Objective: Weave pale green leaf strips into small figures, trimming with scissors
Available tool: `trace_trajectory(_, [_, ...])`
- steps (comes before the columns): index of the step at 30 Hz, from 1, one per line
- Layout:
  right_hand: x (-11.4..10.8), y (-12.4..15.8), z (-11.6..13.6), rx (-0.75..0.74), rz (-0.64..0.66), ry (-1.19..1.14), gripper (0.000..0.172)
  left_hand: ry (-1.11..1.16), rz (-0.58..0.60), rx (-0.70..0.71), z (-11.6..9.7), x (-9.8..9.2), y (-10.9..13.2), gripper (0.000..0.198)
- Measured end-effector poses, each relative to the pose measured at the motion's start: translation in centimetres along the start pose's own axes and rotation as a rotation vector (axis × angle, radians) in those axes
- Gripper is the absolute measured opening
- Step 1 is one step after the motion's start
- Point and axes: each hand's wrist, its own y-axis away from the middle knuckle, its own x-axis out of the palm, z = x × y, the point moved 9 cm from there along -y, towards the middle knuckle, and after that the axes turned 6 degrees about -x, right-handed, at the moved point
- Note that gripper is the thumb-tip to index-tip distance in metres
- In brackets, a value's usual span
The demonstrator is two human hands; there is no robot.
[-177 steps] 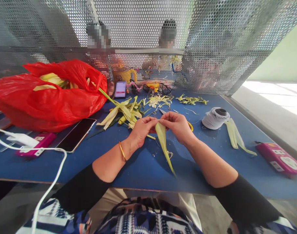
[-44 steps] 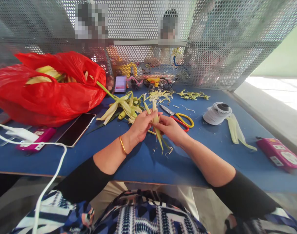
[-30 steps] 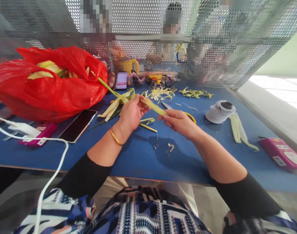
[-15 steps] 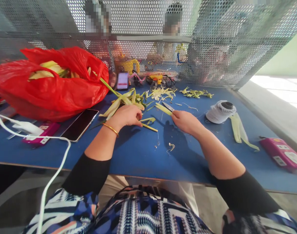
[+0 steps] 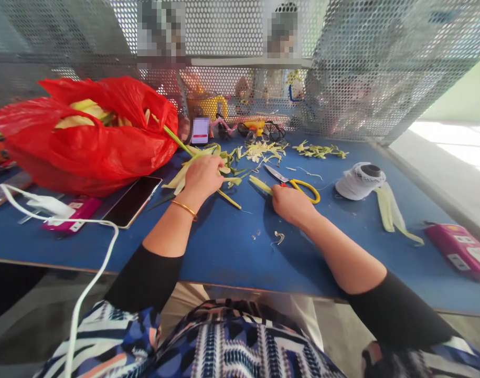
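Note:
My left hand (image 5: 203, 177) is over a heap of pale green husk strips (image 5: 180, 176), fingers bent down and closed; what they grip is hidden. A thin yellow-green stem (image 5: 230, 199) with a thread at its end sticks out below that hand. My right hand (image 5: 292, 205) is closed round the near end of a pale green husk strip (image 5: 260, 185), which points left and away from me. Just beyond its knuckles, a pair of scissors (image 5: 302, 187) with yellow handles lies on the blue table (image 5: 224, 247), blades toward the back left.
A red plastic bag (image 5: 117, 147) of husks fills the left, with a phone (image 5: 133, 202) and white cable (image 5: 92, 289) before it. Cut pieces (image 5: 263, 151) lie at the back by a perforated screen (image 5: 240, 31). A thread cone (image 5: 360, 181) and magenta box (image 5: 458, 249) stand right.
The scissors, earlier at my right hand with handles hidden, now lie beyond it, handles showing. My right hand has shifted slightly left. My left hand has moved forward over the husk heap.

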Motion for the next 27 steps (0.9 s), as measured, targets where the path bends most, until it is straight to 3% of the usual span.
trace_trajectory(2, [-0.1, 0.0, 0.0, 0.003, -0.010, 0.001, 0.036, 0.084, -0.031, 0.091, -1.2, -0.7, 0.2, 0.020])
trace_trajectory(3, [-0.1, 0.0, 0.0, 0.006, -0.013, 0.001, 0.036, 0.122, 0.008, 0.127, -1.7, -0.5, 0.3, 0.017])
trace_trajectory(6, [0.0, -0.1, -0.1, 0.008, -0.017, 0.002, 0.036, 0.103, 0.299, 0.212, -2.8, 2.0, 1.1, 0.015])
trace_trajectory(8, [0.0, -0.1, -0.2, 0.007, -0.020, -0.001, 0.036, -0.009, 0.424, 0.237, -3.0, 3.4, 1.8, 0.024])
trace_trajectory(12, [0.0, -0.2, -0.2, 0.003, -0.033, -0.007, 0.036, -0.209, 0.411, 0.254, -2.5, 3.9, 2.2, 0.039])
trace_trajectory(16, [0.1, -0.2, 0.0, -0.002, -0.041, -0.017, 0.034, -0.182, 0.340, 0.244, -2.1, 3.6, 1.7, 0.026])
trace_trajectory(18, [0.1, -0.1, 0.1, 0.000, -0.049, -0.024, 0.034, -0.023, 0.263, 0.241, -2.3, 2.8, 1.2, 0.017])
trace_trajectory(20, [-0.1, -0.1, 0.1, 0.001, -0.064, -0.031, 0.035, 0.280, 0.118, 0.210, -2.4, 1.0, 0.6, 0.008])
trace_trajectory(22, [-0.3, -0.1, 0.2, -0.001, -0.081, -0.039, 0.036, 0.680, -0.065, 0.111, -1.4, -1.1, 0.1, 0.003])
trace_trajectory(24, [-0.4, 0.0, 0.2, -0.003, -0.092, -0.047, 0.037, 1.059, -0.178, -0.052, 0.3, -1.8, 0.0, 0.008])
trace_trajectory(27, [-0.6, 0.2, 0.3, -0.003, -0.090, -0.046, 0.037, 1.401, -0.077, -0.336, 1.3, 0.1, 0.3, 0.012])
